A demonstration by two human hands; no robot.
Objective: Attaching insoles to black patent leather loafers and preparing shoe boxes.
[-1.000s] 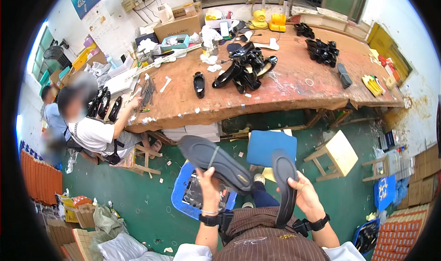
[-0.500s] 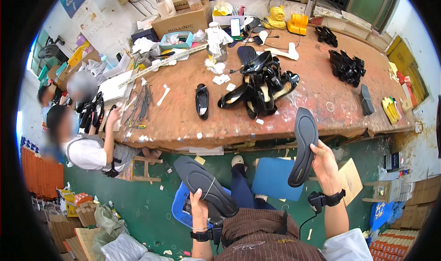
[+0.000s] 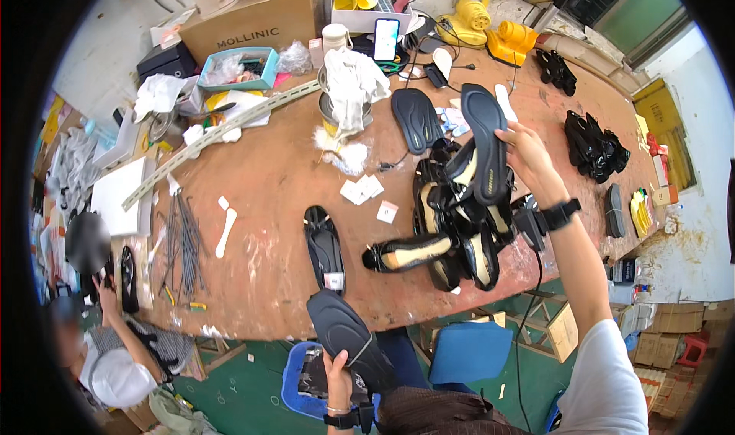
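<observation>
My right hand (image 3: 530,156) grips the edge of a dark grey insole (image 3: 485,140), held upright above the heap of black shoes (image 3: 448,236). Another pair of dark insoles (image 3: 416,120) lies on the table just left of it. Low in front of me, my left hand (image 3: 338,377) is closed round a stack of dark insoles (image 3: 344,332) with a thin band across it. Beyond that stack, a single black shoe (image 3: 325,244) with a small white label inside stands on the table.
White paper squares (image 3: 361,189), a white shoehorn-like piece (image 3: 226,233) and thin grey rods (image 3: 186,240) lie on the table (image 3: 260,282). More black shoes (image 3: 593,146) sit at the right. A blue bin (image 3: 295,389) is below the front edge. A person (image 3: 115,358) works at the left.
My right hand has moved forward and up with its insole, from beyond the table's front edge to over the shoe heap. My left hand still holds the banded stack. The view has shifted closer.
</observation>
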